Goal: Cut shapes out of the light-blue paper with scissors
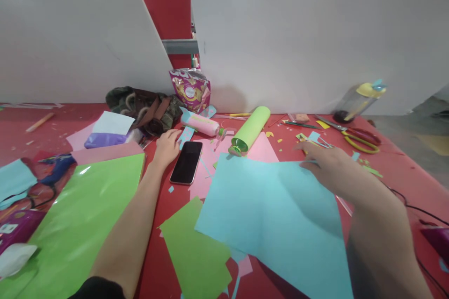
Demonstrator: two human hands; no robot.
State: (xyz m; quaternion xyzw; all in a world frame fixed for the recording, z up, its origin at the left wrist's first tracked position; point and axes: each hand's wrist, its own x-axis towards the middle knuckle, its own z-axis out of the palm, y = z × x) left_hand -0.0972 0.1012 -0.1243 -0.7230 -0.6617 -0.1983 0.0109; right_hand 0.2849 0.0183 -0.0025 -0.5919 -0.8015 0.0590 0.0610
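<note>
1. Tabletop (403, 168): red and strewn with offcuts; such clutter could snag or tilt a sheet slid across it.
2. Blue sheet (270, 205): in front of the person, partly over the light green sheet (196, 247); a shadow below its lower edge suggests that edge is raised, so a careless pull could crease it.
3. Right hand (328, 163): at the blue sheet's far edge, fingers slightly curled; I cannot tell whether its grip has pinched the paper; if it has only loosely, the sheet could slip.
4. Left hand (167, 148): laid out near the phone, its grip relaxed with nothing visible in it; a sideways sweep could knock the phone.
5. Green-wrapped bottle (254, 126): on its side, cap end just beside the blue sheet's far edge; being round, it might roll if bumped.
6. Scissors (345, 132): beyond the right hand; reaching past without looking risks a nick.
7. Phone (186, 162): face up, dark-screened.
8. Pink scrap (245, 266): near the blue sheet's lower edge; easily dragged along.
</note>
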